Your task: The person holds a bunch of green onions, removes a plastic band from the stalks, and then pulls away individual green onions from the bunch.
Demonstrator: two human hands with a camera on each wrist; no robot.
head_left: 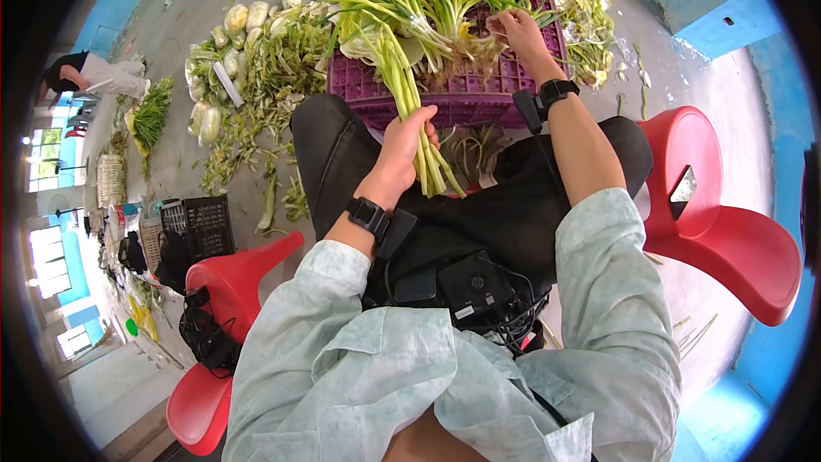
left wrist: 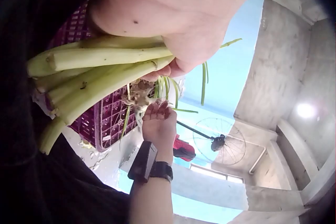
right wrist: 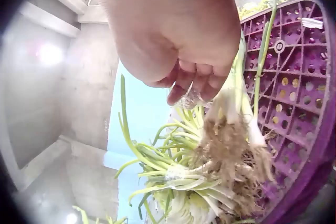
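The bunch of pale green stalks (head_left: 398,77) is held in the left hand (head_left: 402,150), with the fingers and thumb closed round its lower part. The cut ends are pointed back toward the black trousers (head_left: 329,141), and the far part is extended over the near edge of the purple crate (head_left: 457,111). The right hand (head_left: 517,32) is positioned over the right side of the crate, with its fingers curled inward; a small translucent scrap (right wrist: 191,99) is pinched at the fingertips (its material cannot be told).

Spring onions (head_left: 432,30) are laid on the crate between the stalks and the right hand. Their roots (right wrist: 231,150) are turned toward the lap and are located just below the right fingertips. The space between the two hands is partly obstructed by these roots.

The crate is flanked on the floor by a leafy heap (head_left: 282,60) at left and a second leafy pile (head_left: 590,21) at right. A red chair (head_left: 701,222) is placed beside the right knee, with a phone (head_left: 683,190) rested on it. A black crate (head_left: 208,227) is located at far left.
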